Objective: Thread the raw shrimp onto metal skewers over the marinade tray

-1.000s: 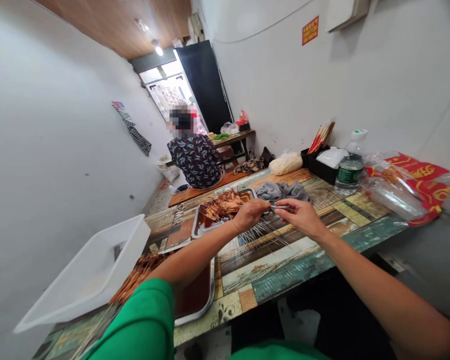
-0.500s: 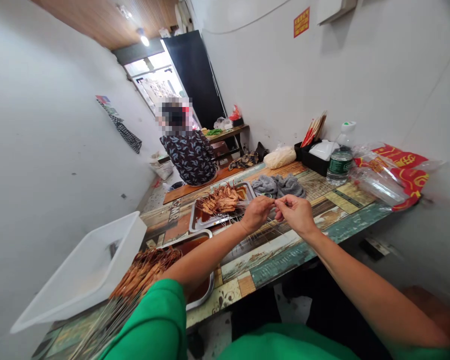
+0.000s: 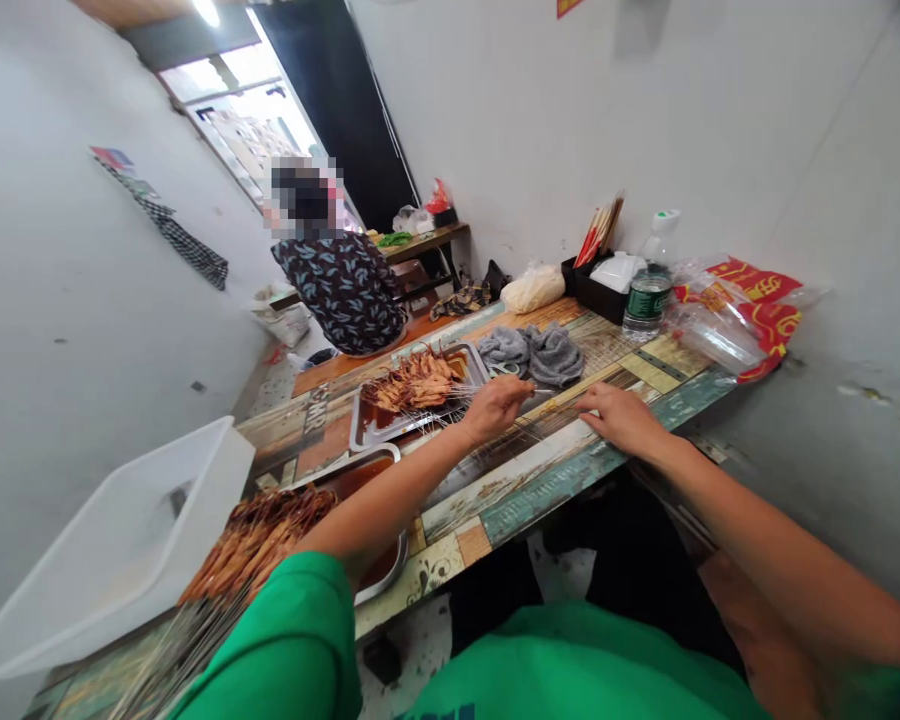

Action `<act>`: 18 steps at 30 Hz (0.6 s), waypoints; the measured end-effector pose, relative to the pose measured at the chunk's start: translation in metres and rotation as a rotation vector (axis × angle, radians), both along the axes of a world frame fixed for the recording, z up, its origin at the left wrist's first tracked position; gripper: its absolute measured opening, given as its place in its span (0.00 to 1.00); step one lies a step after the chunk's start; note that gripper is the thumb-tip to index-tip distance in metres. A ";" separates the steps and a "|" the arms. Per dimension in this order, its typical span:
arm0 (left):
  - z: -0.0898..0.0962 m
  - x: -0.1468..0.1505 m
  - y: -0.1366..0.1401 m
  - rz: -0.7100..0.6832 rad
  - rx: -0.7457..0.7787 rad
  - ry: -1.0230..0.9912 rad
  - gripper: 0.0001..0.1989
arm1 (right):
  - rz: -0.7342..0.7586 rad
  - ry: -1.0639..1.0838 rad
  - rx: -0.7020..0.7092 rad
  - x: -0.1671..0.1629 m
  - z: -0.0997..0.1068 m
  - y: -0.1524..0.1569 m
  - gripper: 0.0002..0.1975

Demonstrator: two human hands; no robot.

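Observation:
My left hand (image 3: 499, 408) is closed over the table, and a thin metal skewer (image 3: 544, 391) sticks out of its fingers to the right. My right hand (image 3: 621, 416) is a short way off to the right, low over the tabletop, its fingers stretched out with nothing seen in them. Just beyond my left hand, skewered brown meat (image 3: 420, 380) lies in a metal tray (image 3: 364, 432) with bare skewer ends toward me. More skewered meat (image 3: 259, 540) rests over a second metal tray (image 3: 399, 560) with dark sauce, partly behind my left arm.
Grey cloths (image 3: 551, 355) lie behind my hands. A water bottle (image 3: 647, 295), a black box (image 3: 600, 297) and red-printed plastic packaging (image 3: 757, 310) stand at the right back. A white tub (image 3: 120, 530) is at the left. A person (image 3: 337, 290) sits beyond the table.
My hands were together at the fingertips; now they are apart, the right one lowered to the tabletop. The view has shifted right and down.

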State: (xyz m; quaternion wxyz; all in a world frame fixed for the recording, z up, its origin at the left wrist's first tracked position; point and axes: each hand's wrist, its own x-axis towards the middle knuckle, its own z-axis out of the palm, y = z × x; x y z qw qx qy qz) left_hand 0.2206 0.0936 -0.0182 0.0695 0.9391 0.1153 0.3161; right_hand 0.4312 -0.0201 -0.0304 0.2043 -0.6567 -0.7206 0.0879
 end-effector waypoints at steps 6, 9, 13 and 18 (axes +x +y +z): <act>0.005 0.004 0.000 0.017 -0.081 0.047 0.12 | 0.008 0.052 -0.062 -0.017 -0.005 0.013 0.09; 0.008 0.005 0.000 0.024 -0.125 0.054 0.11 | -0.034 0.211 -0.042 -0.014 -0.007 0.019 0.06; 0.015 0.005 0.002 0.012 -0.183 0.041 0.12 | -0.044 0.521 -0.053 -0.012 0.000 0.023 0.12; 0.024 0.006 0.007 -0.017 -0.240 0.039 0.14 | -0.047 0.847 -0.013 -0.034 0.011 0.034 0.19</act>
